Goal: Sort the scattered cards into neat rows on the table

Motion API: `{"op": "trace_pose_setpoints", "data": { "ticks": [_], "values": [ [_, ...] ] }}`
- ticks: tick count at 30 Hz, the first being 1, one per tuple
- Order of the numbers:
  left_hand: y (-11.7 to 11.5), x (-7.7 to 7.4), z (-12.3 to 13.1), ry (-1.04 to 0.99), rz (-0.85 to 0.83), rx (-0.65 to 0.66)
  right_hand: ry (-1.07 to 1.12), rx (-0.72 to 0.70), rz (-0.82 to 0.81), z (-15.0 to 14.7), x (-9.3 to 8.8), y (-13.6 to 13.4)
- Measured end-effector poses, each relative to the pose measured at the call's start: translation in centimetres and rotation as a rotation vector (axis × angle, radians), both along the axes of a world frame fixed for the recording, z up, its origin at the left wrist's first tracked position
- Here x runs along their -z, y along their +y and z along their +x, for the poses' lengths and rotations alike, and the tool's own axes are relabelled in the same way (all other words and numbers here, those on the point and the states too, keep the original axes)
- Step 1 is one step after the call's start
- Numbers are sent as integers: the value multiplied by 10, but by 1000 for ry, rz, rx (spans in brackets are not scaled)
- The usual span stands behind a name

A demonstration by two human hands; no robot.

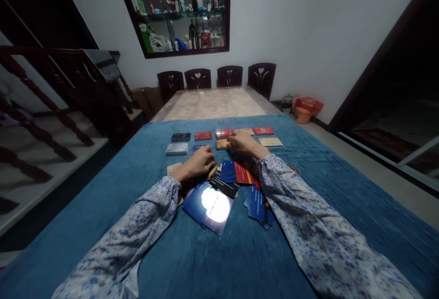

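My right hand (244,144) reaches to the back rows of cards, its closed fingertips on the right end of a gold card stack (222,144). Curled fingers bring my left hand (200,162) in front of a blue card stack (201,148); what they hold, if anything, is hidden. Between my forearms lies a loose pile with a black card (223,184), a red card (243,173) and a blue card (227,171). Larger blue-and-white cards (209,207) fan out nearer me. More dark blue cards (258,205) lie by my right sleeve.
Around my hands are a black stack (181,137), red stacks (203,136) (264,130), a silver stack (177,148) and a cream card (270,141). A blue cloth (164,253) covers the near table. Chairs (229,76) stand at the far end.
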State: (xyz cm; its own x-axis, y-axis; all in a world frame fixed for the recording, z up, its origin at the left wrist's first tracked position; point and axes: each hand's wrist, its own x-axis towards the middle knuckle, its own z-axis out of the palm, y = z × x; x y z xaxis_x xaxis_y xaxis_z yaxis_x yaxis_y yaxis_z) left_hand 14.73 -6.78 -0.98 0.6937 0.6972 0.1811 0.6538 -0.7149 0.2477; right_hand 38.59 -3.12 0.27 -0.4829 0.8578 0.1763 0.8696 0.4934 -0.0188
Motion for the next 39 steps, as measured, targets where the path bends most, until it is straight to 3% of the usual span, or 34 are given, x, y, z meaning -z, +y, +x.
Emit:
{"op": "trace_pose_setpoints", "data": {
  "ticks": [11,17,25,32,39],
  "values": [
    [-26,-8,12,95,-77,-56,-26,-118,-69,-12,-4,-24],
    [-37,-12,17,147,-104,-113,11,-109,-51,-14,9,-23],
    [-35,-4,20,164,-116,-172,65,-170,-29,-20,21,-23],
    [-36,-7,9,95,-99,-210,67,-263,-39,-23,18,-27],
    [-29,-7,-13,185,3,-388,76,-309,-56,-35,12,-42]
  ]
}}
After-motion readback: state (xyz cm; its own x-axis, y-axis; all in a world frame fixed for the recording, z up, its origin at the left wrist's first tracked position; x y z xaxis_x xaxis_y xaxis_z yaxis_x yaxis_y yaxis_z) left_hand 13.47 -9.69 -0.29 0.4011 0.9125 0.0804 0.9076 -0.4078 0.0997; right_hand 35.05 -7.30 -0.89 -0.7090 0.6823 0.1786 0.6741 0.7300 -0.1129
